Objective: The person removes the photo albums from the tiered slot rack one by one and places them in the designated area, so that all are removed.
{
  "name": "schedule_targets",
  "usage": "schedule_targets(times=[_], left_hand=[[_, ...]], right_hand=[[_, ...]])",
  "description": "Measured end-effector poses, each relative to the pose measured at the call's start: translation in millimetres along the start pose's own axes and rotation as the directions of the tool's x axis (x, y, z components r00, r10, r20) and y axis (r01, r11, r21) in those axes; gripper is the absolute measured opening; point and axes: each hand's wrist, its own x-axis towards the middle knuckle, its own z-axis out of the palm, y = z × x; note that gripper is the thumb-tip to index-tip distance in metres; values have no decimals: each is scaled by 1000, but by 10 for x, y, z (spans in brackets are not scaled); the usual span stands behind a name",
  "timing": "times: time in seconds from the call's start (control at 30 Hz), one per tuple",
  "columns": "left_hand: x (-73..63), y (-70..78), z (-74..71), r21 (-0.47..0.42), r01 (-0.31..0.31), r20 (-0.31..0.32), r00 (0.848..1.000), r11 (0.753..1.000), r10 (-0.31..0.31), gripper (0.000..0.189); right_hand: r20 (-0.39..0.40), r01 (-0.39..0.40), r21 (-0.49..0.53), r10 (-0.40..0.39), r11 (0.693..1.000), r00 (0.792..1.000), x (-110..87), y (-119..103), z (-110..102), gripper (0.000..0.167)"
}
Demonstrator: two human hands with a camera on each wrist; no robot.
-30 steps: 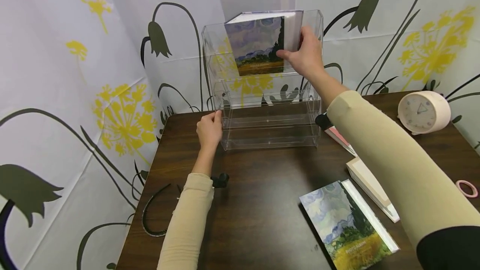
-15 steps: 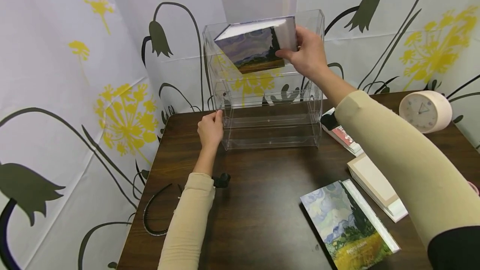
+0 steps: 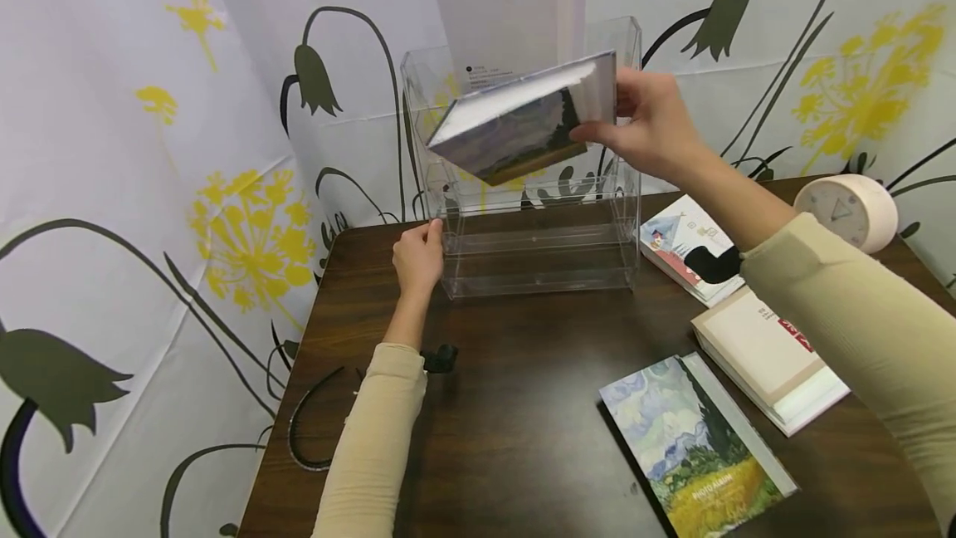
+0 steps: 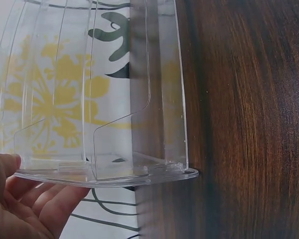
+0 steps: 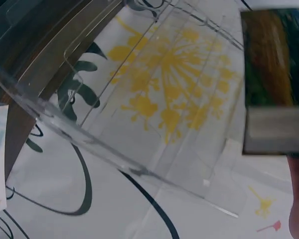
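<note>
Right grip (image 3: 646, 119) has the album (image 3: 515, 139) pinched at its right edge: thumb on the front cover, the other fingers behind. Album is off the table (image 3: 523, 388), in front of the rack's (image 3: 538, 282) upper part, tipped so the top page edges show, left end lower. Contact with rack: can't tell in head view; right wrist view shows a gap, though that could be angle.

Left grip (image 3: 418, 256) clasps the rack's left side panel, low down, thumb on one face, fingertips round the other.

Handling, my read: album stiff, hard covers, thick block, moderate weight. Covers may be slick. Edge hold leaves the far end cantilevered, so expect it to sag or twist; deeper bite nearer the middle, thumb front and fingers back, would be steadier. Rack looks like thin clear plastic: light, rigid, crack- and scratch-prone, could slide. Bracing a side panel makes sense.

White book (image 3: 508, 15) stands upright at the rack's top tier, behind the album.

Table: dark woodgrain, slight sheen. On its right: second album (image 3: 695, 447), beige book (image 3: 769, 347), picture book (image 3: 683, 231), clock (image 3: 847, 210). Black cord (image 3: 295, 430) at left. White flower-print cloth (image 3: 224, 106) hangs behind and along the left.
</note>
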Motion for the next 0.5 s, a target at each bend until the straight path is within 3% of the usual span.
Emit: schedule_targets(times=[0.1, 0.17, 0.3, 0.4, 0.5], left_hand=[[12, -9, -8, 1, 0, 3, 1000, 1000, 0, 38], [11, -14, -9, 6, 9, 3, 1000, 1000, -9, 38], [3, -16, -5, 8, 12, 4, 1000, 1000, -12, 37], [7, -18, 5, 5, -2, 6, 1000, 1000, 2, 39], [8, -18, 14, 1, -6, 8, 1000, 1000, 6, 40]], right_hand=[[185, -40, -9, 41, 999, 982, -104, 9, -78, 37], [326, -46, -73, 67, 996, 943, -184, 31, -103, 34], [566, 46, -204, 79, 978, 820, -354, 98, -31, 27], [675, 130, -244, 72, 961, 734, -475, 148, 102, 27], [749, 162, -255, 89, 953, 657, -576, 189, 241, 32]])
